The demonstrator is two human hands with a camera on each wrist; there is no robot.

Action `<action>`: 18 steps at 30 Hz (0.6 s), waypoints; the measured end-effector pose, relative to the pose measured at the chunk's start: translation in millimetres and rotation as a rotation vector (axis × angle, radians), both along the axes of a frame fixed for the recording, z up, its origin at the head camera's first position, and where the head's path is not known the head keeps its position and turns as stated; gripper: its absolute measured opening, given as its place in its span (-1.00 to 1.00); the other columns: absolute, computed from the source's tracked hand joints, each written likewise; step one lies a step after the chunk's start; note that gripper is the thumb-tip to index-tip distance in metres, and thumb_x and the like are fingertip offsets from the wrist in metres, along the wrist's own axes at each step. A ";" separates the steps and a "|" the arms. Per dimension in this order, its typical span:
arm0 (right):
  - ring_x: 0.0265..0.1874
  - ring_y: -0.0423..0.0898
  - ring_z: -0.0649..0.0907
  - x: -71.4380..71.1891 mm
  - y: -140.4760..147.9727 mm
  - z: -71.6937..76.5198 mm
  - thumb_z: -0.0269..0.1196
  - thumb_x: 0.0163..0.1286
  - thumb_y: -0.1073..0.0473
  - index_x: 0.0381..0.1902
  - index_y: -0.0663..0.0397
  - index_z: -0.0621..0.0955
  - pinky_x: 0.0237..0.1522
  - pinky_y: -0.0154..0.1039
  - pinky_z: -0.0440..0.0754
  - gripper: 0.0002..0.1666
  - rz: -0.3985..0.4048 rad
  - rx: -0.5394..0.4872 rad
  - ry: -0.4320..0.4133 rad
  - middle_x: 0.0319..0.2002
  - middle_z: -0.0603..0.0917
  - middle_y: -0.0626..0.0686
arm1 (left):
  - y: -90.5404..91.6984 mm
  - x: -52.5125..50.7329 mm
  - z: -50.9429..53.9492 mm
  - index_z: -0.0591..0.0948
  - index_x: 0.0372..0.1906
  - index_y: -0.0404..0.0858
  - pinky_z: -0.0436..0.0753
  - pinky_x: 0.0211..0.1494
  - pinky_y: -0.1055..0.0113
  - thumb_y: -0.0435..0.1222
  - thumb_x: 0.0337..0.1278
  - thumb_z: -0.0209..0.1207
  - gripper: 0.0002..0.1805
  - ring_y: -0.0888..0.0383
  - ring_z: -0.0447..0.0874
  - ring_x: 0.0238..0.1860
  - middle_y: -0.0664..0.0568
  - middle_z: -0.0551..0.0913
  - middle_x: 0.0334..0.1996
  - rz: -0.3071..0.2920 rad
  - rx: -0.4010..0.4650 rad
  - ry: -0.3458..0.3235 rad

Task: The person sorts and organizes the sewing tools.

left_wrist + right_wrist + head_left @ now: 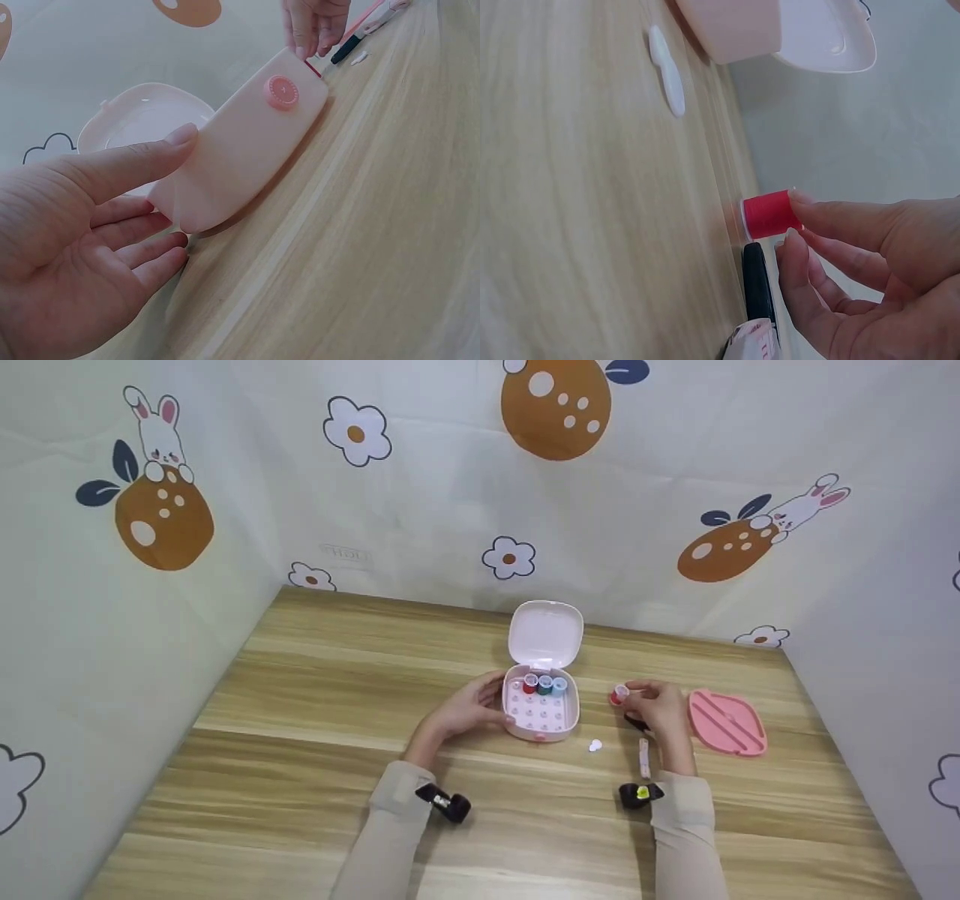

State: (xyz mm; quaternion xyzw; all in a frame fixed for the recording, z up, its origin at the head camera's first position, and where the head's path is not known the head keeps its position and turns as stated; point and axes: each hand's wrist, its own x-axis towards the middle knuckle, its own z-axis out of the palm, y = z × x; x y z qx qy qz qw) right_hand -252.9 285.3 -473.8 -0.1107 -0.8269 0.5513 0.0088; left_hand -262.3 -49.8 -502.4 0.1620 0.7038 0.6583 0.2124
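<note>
My left hand [471,706] holds the left side of a pale pink box [541,735], thumb at its front and fingers along the side. The lid [546,631] stands open at the back. Inside, a red thread spool [530,684], a dark green one [545,685] and a light blue one [559,686] stand in the back row, over a dotted floor. To the right of the box, my right hand [660,709] pinches another red thread spool [769,215] between thumb and fingers, low over or on the table.
A pink slotted tray [727,723] lies right of the right hand. Under that hand is a slim black item [757,285], with a white and pink strip [644,757] nearer me. A small white two-lobed piece [667,71] lies near the box. A patterned cloth wall rises behind.
</note>
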 end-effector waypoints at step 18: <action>-0.50 -0.29 0.72 1.3 -0.9 3.3 0.31 0.39 0.41 0.12 0.63 0.62 -0.39 -0.46 0.77 -0.59 0.010 -0.022 0.021 -0.45 0.71 -0.06 | -1.0 1.1 0.6 0.10 0.61 -0.54 0.15 0.71 0.03 -0.64 0.11 0.31 -0.02 -0.27 0.02 0.67 -0.42 0.10 0.63 -0.025 0.046 0.032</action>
